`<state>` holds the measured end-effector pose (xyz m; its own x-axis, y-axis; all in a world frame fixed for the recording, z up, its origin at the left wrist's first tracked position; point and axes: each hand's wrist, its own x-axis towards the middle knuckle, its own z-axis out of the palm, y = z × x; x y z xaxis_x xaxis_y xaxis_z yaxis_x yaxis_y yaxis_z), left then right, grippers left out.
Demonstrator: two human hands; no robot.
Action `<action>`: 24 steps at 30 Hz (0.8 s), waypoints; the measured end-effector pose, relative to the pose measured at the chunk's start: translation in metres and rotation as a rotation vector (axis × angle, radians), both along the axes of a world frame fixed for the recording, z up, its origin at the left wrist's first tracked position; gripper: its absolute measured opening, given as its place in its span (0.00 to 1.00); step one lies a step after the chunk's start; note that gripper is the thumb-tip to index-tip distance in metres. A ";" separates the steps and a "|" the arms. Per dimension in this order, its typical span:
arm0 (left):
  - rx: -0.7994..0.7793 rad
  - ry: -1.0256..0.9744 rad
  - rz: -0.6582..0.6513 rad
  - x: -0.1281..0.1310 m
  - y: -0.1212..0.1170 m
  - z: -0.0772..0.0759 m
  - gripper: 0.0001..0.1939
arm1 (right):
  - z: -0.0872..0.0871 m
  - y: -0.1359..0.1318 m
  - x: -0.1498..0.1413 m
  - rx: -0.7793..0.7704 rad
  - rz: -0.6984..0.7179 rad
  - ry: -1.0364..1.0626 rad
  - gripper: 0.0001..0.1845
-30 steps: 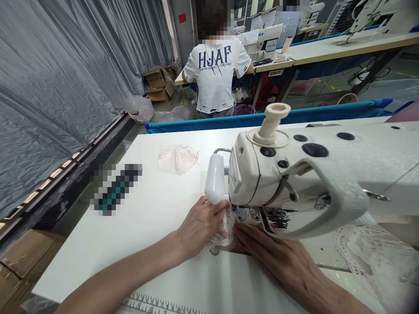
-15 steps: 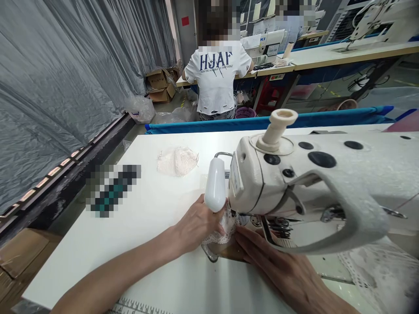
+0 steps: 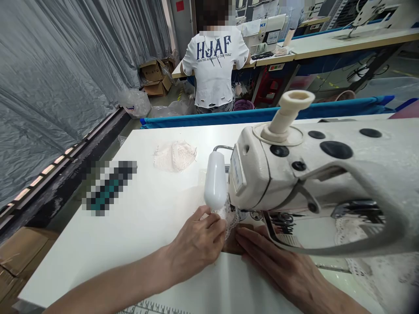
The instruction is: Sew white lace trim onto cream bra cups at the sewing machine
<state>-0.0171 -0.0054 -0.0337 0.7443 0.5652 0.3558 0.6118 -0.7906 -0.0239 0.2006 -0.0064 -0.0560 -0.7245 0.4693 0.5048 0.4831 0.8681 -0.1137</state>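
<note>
One lace piece (image 3: 231,221), left hand (image 3: 199,240) pinching its edge.
Runs fore-aft just right of that grip; right hand (image 3: 279,259) flat, farther right.

Sewing workshop, looks like garment production: white industrial sewing machine (image 3: 250,174) up front on a white worktable (image 3: 131,226), lace piece (image 3: 178,156) lying on it, ruler markings (image 3: 152,308) along the near edge. Behind, more sewing machines (image 3: 277,24) stand on a long bench (image 3: 321,46), where a person in a white T-shirt (image 3: 214,78) faces away. Cardboard boxes (image 3: 155,85) and a plastic bag (image 3: 135,102) sit on the floor beside a grey curtain (image 3: 65,65).
</note>
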 end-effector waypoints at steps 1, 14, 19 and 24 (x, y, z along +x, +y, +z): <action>0.003 -0.002 0.001 0.000 0.000 0.000 0.08 | -0.001 0.000 0.001 0.002 0.010 -0.008 0.22; 0.010 0.012 0.010 0.002 -0.002 0.004 0.11 | -0.012 -0.004 0.008 -0.003 -0.030 -0.041 0.23; 0.039 0.014 0.005 0.002 -0.002 0.003 0.10 | -0.007 -0.001 0.005 0.066 -0.091 -0.027 0.20; 0.033 0.041 0.009 0.002 -0.003 0.002 0.10 | -0.002 0.000 0.004 0.032 -0.071 -0.054 0.24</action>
